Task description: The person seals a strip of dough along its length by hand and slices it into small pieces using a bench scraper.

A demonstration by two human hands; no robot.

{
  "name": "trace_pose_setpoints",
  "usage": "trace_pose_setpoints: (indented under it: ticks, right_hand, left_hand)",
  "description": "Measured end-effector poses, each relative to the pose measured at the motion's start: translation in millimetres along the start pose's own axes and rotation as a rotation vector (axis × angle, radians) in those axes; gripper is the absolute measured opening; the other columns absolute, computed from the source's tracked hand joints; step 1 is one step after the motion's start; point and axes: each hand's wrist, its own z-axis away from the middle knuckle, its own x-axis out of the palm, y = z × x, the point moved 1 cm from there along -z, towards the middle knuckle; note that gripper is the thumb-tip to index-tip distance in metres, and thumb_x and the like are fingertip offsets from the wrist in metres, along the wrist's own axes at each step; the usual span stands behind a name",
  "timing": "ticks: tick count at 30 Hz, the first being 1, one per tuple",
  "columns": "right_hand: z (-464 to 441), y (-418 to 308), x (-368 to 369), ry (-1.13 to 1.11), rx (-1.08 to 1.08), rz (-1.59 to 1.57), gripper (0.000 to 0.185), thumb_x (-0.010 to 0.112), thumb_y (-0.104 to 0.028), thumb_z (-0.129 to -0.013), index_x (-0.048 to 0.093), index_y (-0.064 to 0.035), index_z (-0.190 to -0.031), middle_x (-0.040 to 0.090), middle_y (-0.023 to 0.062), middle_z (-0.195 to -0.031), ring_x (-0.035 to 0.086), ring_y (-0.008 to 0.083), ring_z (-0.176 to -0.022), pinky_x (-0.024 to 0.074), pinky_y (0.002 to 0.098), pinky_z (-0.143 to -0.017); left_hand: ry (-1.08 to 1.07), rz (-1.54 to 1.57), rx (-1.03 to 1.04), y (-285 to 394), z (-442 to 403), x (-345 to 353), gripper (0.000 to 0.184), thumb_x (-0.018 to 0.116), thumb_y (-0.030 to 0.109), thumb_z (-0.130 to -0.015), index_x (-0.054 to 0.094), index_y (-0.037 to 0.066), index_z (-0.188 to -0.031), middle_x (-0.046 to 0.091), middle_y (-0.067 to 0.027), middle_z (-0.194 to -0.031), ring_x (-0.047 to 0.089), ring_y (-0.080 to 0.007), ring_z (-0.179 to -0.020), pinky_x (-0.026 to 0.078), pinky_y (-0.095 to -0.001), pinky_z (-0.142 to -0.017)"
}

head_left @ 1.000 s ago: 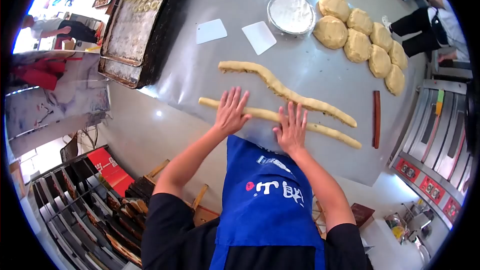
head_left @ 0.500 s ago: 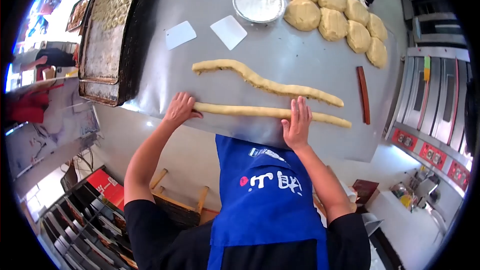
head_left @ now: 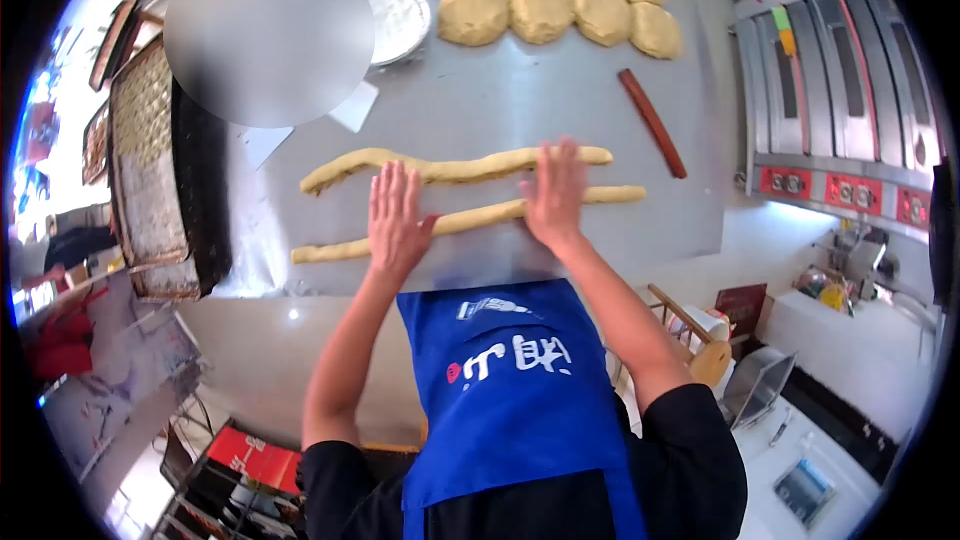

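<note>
Two long ropes of yellow dough lie side by side on the metal table [head_left: 480, 105]. Across the nearer dough rope [head_left: 480, 218], my left hand [head_left: 400, 220] lies flat left of its middle, fingers stretched forward. My right hand [head_left: 555, 195] rests on the same rope farther right, its outstretched fingers smeared by motion. Both palms hide short stretches of it. Just beyond is the farther dough rope [head_left: 470, 170], slightly wavy; the fingertips of both hands reach its near side, and those of my right hand overlap it in view.
Several dough lumps [head_left: 540, 12] sit at the back, beside a bowl of white powder [head_left: 400, 25]. Two white scrapers [head_left: 265, 144] lie partly under a blurred disc. A brown stick [head_left: 652, 123] is at right, blackened trays [head_left: 150, 170] at left, ovens [head_left: 820, 90] far right.
My left hand has moved from the nearer rope's left end inward along it. My right hand has turned and pushed forward. The camera view has shifted, and a blurred disc now covers the back left.
</note>
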Motion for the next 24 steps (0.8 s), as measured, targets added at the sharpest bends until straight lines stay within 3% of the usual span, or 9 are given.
trace_pose_setpoints:
  ticks: [4,6,9,13,15,18,20,21,24]
  right_hand:
    - [29.6,1.8,-3.5,-0.230,-0.054,-0.024,0.081,0.062,-0.046,-0.101,0.031,-0.0117,-0.167,0.021,0.0260,-0.174,0.017,0.0459,-0.162,0.0149,0.0640,-0.128]
    - [60.9,10.0,-8.5,-0.247,-0.098,-0.026,0.081,0.062,-0.047,-0.101,0.032,-0.0125,-0.167,0.021,0.0250,-0.174,0.016,0.0450,-0.162,0.0148,0.0639,-0.128]
    - [89.1,22.9,-21.6,-0.277,-0.156,-0.037,0.078,0.061,-0.049,-0.102,0.034,-0.0149,-0.167,0.024,0.0231,-0.173,0.019,0.0432,-0.161,0.0138,0.0633,-0.129]
    - [51.8,73.0,-36.8,-0.097,-0.104,-0.081,0.073,0.057,-0.048,-0.105,0.036,-0.0138,-0.166,0.029,0.0228,-0.171,0.026,0.0432,-0.159,0.0198,0.0664,-0.126]
    - [22.0,98.5,-52.1,0.028,0.049,0.013,0.072,0.055,-0.047,-0.105,0.036,-0.0120,-0.166,0.030,0.0225,-0.171,0.026,0.0437,-0.159,0.0209,0.0670,-0.125]
    - [17.3,126.9,-47.5,-0.078,0.027,0.100,0.073,0.055,-0.047,-0.104,0.036,-0.0109,-0.165,0.030,0.0220,-0.171,0.026,0.0441,-0.159,0.0181,0.0646,-0.127]
    - [45.1,128.6,-47.8,-0.270,0.026,0.078,0.074,0.056,-0.046,-0.104,0.036,-0.0107,-0.165,0.032,0.0212,-0.171,0.027,0.0432,-0.158,0.0164,0.0633,-0.128]
    - [67.0,134.9,-48.1,-0.237,-0.020,0.068,0.074,0.056,-0.046,-0.104,0.036,-0.0110,-0.165,0.033,0.0209,-0.171,0.027,0.0420,-0.159,0.0161,0.0633,-0.128]
    - [98.6,138.3,-52.1,-0.127,-0.094,0.083,0.071,0.052,-0.045,-0.106,0.036,-0.0104,-0.166,0.036,0.0210,-0.169,0.030,0.0391,-0.158,0.0146,0.0639,-0.128]
  left_hand:
    - [-0.103,-0.044,-0.047,59.8,13.6,57.5,0.077,0.074,0.039,-0.094,0.047,0.008,-0.158,0.036,-0.0221,-0.169,0.028,-0.0433,-0.159,0.022,-0.0594,-0.129]
    - [-0.158,-0.080,-0.070,68.9,43.9,69.5,0.066,0.069,0.040,-0.098,0.051,0.015,-0.157,0.041,-0.0201,-0.167,0.029,-0.0431,-0.158,0.021,-0.0598,-0.128]
    - [-0.197,-0.058,-0.061,75.9,67.5,67.5,0.064,0.068,0.039,-0.098,0.052,0.017,-0.156,0.044,-0.0204,-0.164,0.031,-0.0435,-0.156,0.021,-0.0597,-0.128]
    - [-0.124,0.000,-0.120,105.3,26.6,64.8,0.068,0.071,0.035,-0.097,0.050,0.007,-0.155,0.046,-0.0204,-0.162,0.033,-0.0392,-0.156,0.019,-0.0585,-0.129]
    - [-0.067,0.033,-0.053,133.7,-15.3,70.6,0.071,0.073,0.033,-0.094,0.049,0.004,-0.154,0.047,-0.0205,-0.161,0.033,-0.0386,-0.156,0.017,-0.0571,-0.131]
    - [-0.096,-0.033,0.050,168.8,-37.9,97.7,0.070,0.069,0.040,-0.095,0.051,0.006,-0.153,0.046,-0.0205,-0.162,0.034,-0.0395,-0.156,0.017,-0.0571,-0.131]
    - [-0.286,-0.066,0.099,172.2,-10.1,128.1,0.069,0.064,0.046,-0.097,0.053,0.007,-0.153,0.045,-0.0206,-0.164,0.033,-0.0405,-0.157,0.020,-0.0582,-0.130]
    - [-0.278,-0.128,0.158,173.0,3.0,129.5,0.071,0.063,0.051,-0.097,0.054,0.008,-0.152,0.045,-0.0212,-0.164,0.034,-0.0422,-0.156,0.023,-0.0597,-0.128]
    - [-0.221,-0.035,0.160,171.7,6.9,109.9,0.068,0.064,0.049,-0.098,0.055,0.008,-0.151,0.048,-0.0220,-0.161,0.038,-0.0434,-0.153,0.026,-0.0597,-0.127]
